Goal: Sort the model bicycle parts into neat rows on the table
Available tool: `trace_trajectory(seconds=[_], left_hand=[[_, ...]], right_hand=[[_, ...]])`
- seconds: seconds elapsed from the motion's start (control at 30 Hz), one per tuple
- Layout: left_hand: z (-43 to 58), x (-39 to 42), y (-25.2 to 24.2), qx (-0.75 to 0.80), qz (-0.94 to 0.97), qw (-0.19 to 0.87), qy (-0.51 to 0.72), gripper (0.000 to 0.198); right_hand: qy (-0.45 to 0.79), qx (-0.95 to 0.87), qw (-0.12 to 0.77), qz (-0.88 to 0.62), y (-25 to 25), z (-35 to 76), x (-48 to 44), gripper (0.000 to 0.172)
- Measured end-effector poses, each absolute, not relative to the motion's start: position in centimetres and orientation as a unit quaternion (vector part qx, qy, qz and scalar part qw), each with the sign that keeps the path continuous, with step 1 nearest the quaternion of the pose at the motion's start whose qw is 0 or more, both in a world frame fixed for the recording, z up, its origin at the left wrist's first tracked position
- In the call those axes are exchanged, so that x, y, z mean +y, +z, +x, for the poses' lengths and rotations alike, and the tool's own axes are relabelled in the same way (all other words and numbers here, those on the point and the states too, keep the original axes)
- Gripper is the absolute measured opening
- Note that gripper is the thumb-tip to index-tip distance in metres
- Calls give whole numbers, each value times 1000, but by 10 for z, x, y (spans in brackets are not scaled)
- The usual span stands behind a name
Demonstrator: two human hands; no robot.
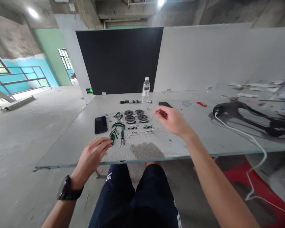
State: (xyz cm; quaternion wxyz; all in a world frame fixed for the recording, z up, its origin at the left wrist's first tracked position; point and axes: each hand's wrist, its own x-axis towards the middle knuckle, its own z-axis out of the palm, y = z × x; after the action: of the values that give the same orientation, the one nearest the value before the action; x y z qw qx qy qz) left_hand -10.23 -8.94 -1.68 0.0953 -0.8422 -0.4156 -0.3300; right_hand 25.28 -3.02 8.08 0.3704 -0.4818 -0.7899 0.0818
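My left hand is at the near left of the table, its fingertips closed on a small dark green plastic piece. Over the right side of the laid-out parts hovers my right hand, fingers curled into a pinch; what is in them, if anything, is too small to make out. Between the hands lie several small black spoked wheels, a green bicycle-like frame, a dark fork, curved green pieces and thin clear pieces.
A phone lies left of the parts. Behind them are a water bottle, a dark flat object and a red cutter-like object. A black strap-like device with a white cable occupies the right side.
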Motion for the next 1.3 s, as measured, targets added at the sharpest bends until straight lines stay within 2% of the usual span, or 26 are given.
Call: trace_trajectory(seconds=[0.07,0.13,0.23,0.37,0.53,0.67,0.83,1.0,1.17,1.3], left_hand=[[-111,-86,-5,-414,-839,126,-330,27],[-122,-74,9,-439,-823,146,-330,30],[-139,-38,27,-482,-806,118,-324,39],[-162,25,43,-551,-763,104,-321,45],[-186,84,39,-663,-666,102,-326,42],[-201,95,20,-719,-612,81,-318,53],[-215,88,9,-739,-600,69,-299,41],[-218,86,8,-740,-600,72,-297,41],[-213,87,6,-730,-614,76,-292,41],[-208,86,6,-720,-623,84,-293,42]], right_hand=[[17,-754,380,-536,72,287,-8,35],[-18,-727,340,-596,61,316,19,33],[-8,-701,215,-680,44,344,60,25],[10,-701,157,-696,35,354,107,18],[15,-699,109,-706,32,350,148,20],[12,-720,106,-685,18,343,155,25],[7,-724,98,-682,8,343,147,23],[13,-715,101,-691,8,353,138,23],[-17,-716,175,-676,17,350,127,20],[-19,-747,268,-609,30,320,114,30]])
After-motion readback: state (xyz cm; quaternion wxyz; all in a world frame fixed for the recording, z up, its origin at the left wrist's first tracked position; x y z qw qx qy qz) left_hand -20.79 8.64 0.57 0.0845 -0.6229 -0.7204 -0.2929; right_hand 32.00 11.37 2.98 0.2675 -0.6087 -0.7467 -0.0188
